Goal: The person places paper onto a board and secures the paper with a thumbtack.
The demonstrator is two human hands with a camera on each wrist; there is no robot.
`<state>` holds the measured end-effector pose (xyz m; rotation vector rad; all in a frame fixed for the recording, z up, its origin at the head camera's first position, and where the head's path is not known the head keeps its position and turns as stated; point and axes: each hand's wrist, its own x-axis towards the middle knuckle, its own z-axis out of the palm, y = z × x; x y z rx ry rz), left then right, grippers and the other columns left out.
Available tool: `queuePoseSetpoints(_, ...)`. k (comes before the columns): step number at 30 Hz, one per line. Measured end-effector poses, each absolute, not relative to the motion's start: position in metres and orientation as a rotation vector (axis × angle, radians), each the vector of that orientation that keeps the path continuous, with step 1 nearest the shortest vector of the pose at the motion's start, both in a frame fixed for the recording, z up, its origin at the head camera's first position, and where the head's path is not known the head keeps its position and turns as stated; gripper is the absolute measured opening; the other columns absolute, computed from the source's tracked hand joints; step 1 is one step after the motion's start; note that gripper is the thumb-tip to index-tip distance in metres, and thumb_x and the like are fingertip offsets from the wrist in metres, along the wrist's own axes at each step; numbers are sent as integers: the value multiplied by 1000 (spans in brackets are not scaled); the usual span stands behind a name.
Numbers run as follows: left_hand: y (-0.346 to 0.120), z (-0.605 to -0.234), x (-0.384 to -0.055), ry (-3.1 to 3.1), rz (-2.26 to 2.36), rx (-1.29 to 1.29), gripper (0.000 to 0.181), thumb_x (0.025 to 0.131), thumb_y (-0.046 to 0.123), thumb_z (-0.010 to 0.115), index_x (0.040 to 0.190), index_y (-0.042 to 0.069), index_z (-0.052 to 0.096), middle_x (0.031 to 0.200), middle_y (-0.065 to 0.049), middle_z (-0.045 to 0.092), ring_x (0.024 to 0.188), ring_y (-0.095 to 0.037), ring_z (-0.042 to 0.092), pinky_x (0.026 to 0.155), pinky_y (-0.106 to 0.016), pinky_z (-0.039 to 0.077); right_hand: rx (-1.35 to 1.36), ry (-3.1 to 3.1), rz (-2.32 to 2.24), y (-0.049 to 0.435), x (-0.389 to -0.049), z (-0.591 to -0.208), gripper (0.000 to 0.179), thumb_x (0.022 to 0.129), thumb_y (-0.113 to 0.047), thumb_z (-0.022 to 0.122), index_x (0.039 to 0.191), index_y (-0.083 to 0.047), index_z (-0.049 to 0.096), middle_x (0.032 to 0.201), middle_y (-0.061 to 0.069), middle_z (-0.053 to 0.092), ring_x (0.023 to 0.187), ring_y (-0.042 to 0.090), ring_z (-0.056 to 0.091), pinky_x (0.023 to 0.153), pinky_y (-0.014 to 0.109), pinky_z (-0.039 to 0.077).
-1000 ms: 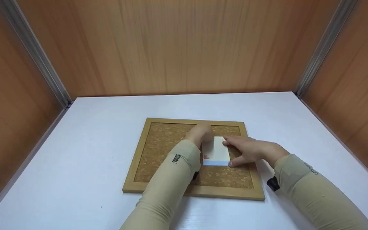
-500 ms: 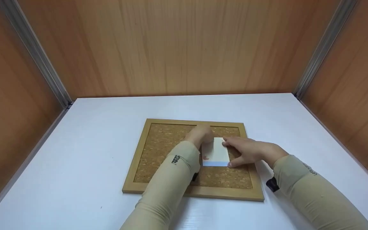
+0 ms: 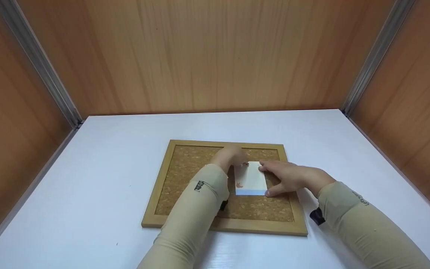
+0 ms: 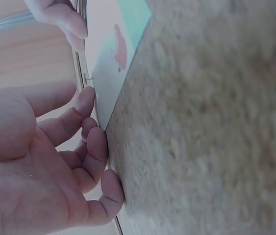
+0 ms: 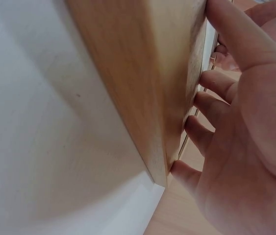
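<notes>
A white card [image 3: 252, 177] with a blue strip and a small reddish print lies flat on a wood-framed cork board [image 3: 194, 179]. At its upper left corner stands a small pin [image 4: 89, 78], seen in the left wrist view. My left hand [image 3: 231, 156] is beside that corner, its loosely bent fingertips against the card edge and the cork; nothing shows pinched between them. From the right, my right hand [image 3: 287, 175] rests thumb and fingertips on the card's right edge, fingers spread. The right wrist view shows the fingers [image 5: 216, 85] touching the board.
The board lies on a white table [image 3: 88, 186]. A wood-grain panel [image 3: 215, 56] closes off the back, with more panels and grey metal posts [image 3: 379, 52] on both sides. Both forearms reach across the table from the front.
My left hand has shifted slightly left and come away from the card's upper left corner, where a small dark spot now shows. The right hand stays on the card.
</notes>
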<state>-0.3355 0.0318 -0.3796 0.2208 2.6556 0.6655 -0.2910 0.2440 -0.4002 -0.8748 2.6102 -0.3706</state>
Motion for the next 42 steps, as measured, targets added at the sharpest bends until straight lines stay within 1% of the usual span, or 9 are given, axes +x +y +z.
queuePoseSetpoints(5, 28, -380, -336, 2652, 727, 151, 29, 100, 32, 65, 104, 6, 76, 91, -6, 66, 86, -25, 63, 76, -38, 54, -876, 2611, -375, 243, -290, -400, 85, 89, -52, 75, 152, -6, 40, 164, 18, 27, 150, 35, 24, 121, 53, 21)
queuePoseSetpoints(10, 31, -382, -335, 2675, 745, 117, 26, 95, 28, 72, 106, 5, 76, 96, -8, 68, 86, -26, 65, 78, -41, 57, -881, 2612, -381, 243, -290, -399, 85, 90, -51, 75, 152, -5, 40, 163, 18, 28, 150, 35, 24, 120, 54, 21)
queuePoseSetpoints(14, 34, -384, -336, 2721, 656, 182, 23, 95, 24, 70, 103, 3, 77, 96, -9, 70, 82, -25, 64, 78, -40, 58, -899, 2612, -382, 244, -291, -400, 84, 90, -51, 75, 152, -5, 41, 163, 19, 29, 149, 37, 26, 120, 55, 23)
queuePoseSetpoints(18, 35, -384, -338, 2734, 566, 244, 24, 96, 23, 70, 102, 2, 78, 100, -9, 72, 83, -24, 64, 82, -40, 58, -911, 2610, -386, 246, -289, -400, 84, 91, -51, 74, 152, -5, 40, 163, 19, 29, 149, 38, 27, 119, 56, 24)
queuePoseSetpoints(23, 37, -385, -341, 2701, 595, 200, 24, 96, 22, 71, 105, 2, 77, 99, -10, 71, 85, -26, 65, 82, -43, 58, -895, 2611, -381, 245, -290, -399, 87, 90, -52, 74, 154, -5, 38, 163, 19, 29, 149, 37, 26, 119, 55, 23)
queuePoseSetpoints(29, 38, -386, -342, 2712, 579, 201, 24, 96, 22, 72, 107, 2, 77, 99, -10, 70, 84, -25, 64, 81, -41, 59, -868, 2617, -372, 245, -290, -399, 88, 90, -53, 74, 155, -7, 36, 163, 16, 28, 150, 34, 25, 120, 52, 23)
queuePoseSetpoints(36, 40, -383, -340, 2703, 590, 168, 23, 97, 21, 70, 108, 2, 76, 98, -10, 69, 84, -25, 64, 78, -41, 59, -870, 2618, -387, 245, -289, -397, 86, 89, -51, 75, 153, -7, 39, 163, 17, 28, 149, 35, 26, 120, 54, 23)
queuePoseSetpoints(39, 41, -381, -339, 2708, 579, 176, 23, 98, 21, 69, 110, 2, 75, 99, -10, 69, 85, -25, 63, 80, -41, 58, -858, 2619, -388, 245, -288, -396, 86, 89, -52, 75, 153, -7, 40, 164, 17, 27, 150, 35, 25, 120, 54, 23)
queuePoseSetpoints(42, 42, -380, -338, 2719, 535, 205, 25, 98, 21, 68, 113, 1, 75, 105, -11, 69, 87, -25, 63, 83, -41, 58, -867, 2620, -381, 245, -288, -397, 85, 90, -52, 75, 153, -7, 40, 164, 17, 27, 149, 36, 26, 120, 54, 23)
